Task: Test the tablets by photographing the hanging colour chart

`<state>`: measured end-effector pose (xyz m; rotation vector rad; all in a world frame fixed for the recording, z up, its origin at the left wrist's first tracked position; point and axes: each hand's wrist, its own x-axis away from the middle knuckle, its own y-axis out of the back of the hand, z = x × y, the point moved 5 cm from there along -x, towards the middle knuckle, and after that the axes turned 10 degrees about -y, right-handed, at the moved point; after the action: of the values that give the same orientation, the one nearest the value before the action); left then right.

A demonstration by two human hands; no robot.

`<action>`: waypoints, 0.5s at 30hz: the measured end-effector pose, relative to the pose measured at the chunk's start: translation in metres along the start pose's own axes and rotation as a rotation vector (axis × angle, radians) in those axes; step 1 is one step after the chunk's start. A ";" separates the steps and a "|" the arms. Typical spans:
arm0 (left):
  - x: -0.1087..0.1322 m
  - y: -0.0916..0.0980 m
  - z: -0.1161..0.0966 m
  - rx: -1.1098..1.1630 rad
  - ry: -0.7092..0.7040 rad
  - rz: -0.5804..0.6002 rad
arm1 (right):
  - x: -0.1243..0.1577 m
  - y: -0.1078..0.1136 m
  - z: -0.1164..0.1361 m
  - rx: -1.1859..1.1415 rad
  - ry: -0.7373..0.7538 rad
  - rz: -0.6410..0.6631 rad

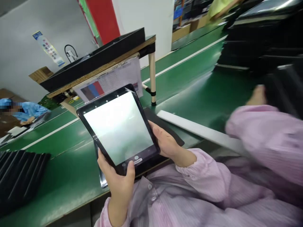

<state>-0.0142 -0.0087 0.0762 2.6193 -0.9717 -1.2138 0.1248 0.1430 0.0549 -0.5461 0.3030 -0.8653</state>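
A black-framed tablet (121, 129) is held up in front of me, tilted, between both hands. Its lit screen shows a pale, whitish-green picture with a round button near the lower edge. My left hand (118, 179) grips the tablet's lower left corner, its thumb over the bottom bezel. On the right edge my right hand (165, 142) is closed around the side, its fingers partly hidden behind the tablet. A dark flat sheet (165, 126) lies on the green bench behind my right hand.
A white strip (189, 124) runs beside the dark sheet. Black ridged trays (21, 176) lie at left, black stacks (258, 44) at right. A wooden-legged shelf (152, 72) stands behind. A co-worker's blurred pink sleeve (265, 135) reaches in; another person in blue (34, 110) sits far left.
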 end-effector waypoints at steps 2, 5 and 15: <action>0.001 0.005 0.006 -0.114 -0.040 0.010 | -0.007 -0.009 -0.007 -0.043 -0.069 0.032; 0.002 0.007 0.012 -0.238 -0.070 0.050 | -0.015 -0.019 -0.010 -0.052 -0.104 0.066; -0.007 0.005 0.016 -0.297 -0.032 0.016 | -0.034 -0.011 -0.018 0.078 -0.067 0.086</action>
<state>-0.0315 -0.0056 0.0720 2.3649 -0.7491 -1.2890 0.0884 0.1580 0.0479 -0.4855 0.2293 -0.7713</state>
